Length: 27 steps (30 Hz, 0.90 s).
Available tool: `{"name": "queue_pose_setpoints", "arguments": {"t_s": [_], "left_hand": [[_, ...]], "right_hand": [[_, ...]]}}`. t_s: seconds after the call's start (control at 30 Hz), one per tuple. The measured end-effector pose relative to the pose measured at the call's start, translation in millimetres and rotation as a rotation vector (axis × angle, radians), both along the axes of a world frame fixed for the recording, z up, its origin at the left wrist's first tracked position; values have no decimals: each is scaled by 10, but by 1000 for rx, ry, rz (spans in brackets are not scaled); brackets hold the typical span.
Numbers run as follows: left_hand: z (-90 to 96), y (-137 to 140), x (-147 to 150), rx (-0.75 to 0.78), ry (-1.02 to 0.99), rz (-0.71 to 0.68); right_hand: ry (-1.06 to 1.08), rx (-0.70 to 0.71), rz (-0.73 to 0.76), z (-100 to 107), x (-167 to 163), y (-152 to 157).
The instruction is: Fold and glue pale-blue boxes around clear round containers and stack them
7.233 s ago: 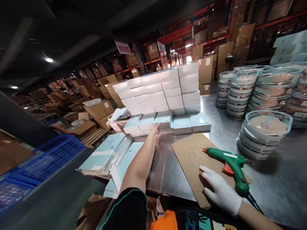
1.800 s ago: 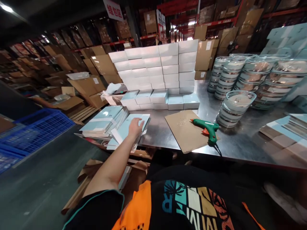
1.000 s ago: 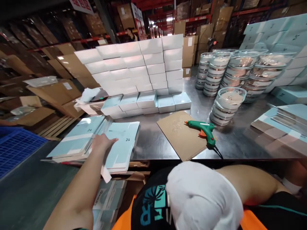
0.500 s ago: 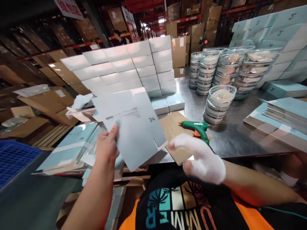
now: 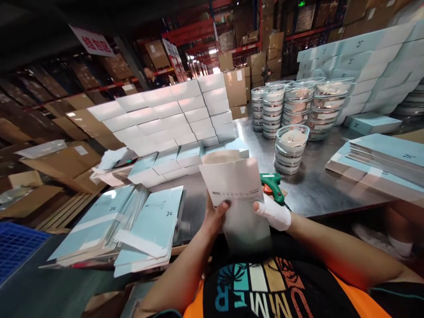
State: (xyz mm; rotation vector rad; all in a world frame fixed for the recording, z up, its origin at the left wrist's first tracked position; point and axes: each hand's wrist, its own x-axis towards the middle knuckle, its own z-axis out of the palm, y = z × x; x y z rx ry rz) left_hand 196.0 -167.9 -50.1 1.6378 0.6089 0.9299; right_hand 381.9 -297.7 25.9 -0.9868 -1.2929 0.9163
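Note:
A pale folded cardboard box blank [image 5: 243, 190] with small printing is held upright in front of my chest, its top edge gaping slightly. My bare left hand [image 5: 215, 216] grips its left side, thumb across the front. My right hand [image 5: 273, 213], in a white glove with bare fingertips, grips the right side; its other fingers are hidden behind the cardboard. Just beyond my right hand lies a green glue gun [image 5: 271, 180] with an orange trigger, partly covered by the blank. To the left, flat light-blue box blanks [image 5: 159, 216] lie in a pile.
White and light-blue boxes [image 5: 159, 117] form a wall at the table's back. Stacked round glass containers [image 5: 291, 148] stand right of centre, with more flat blanks [image 5: 391, 152] at the far right. A blue plastic crate [image 5: 21, 247] sits at lower left.
My right hand has come onto the blank, which only my left hand held before. The blank has moved right and closer to my body, and its top now gapes. My view has shifted.

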Motion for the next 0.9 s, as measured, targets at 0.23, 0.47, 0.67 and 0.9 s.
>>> {"name": "queue_pose_setpoints", "arguments": {"t_s": [0.23,0.47,0.67,0.9], "left_hand": [[126,-30,5,223,-60,218],[266,-40,-199,29,-100,-180],[230,-84,-146,42,-30,-382],[476,-119,-60,659,126,64]], "right_hand": [[49,-5,-277,160,-94,105],[71,6,-295,154,53,160],[160,54,-490,-241,358,106],[-380,735,-795,301,445,-351]]}}
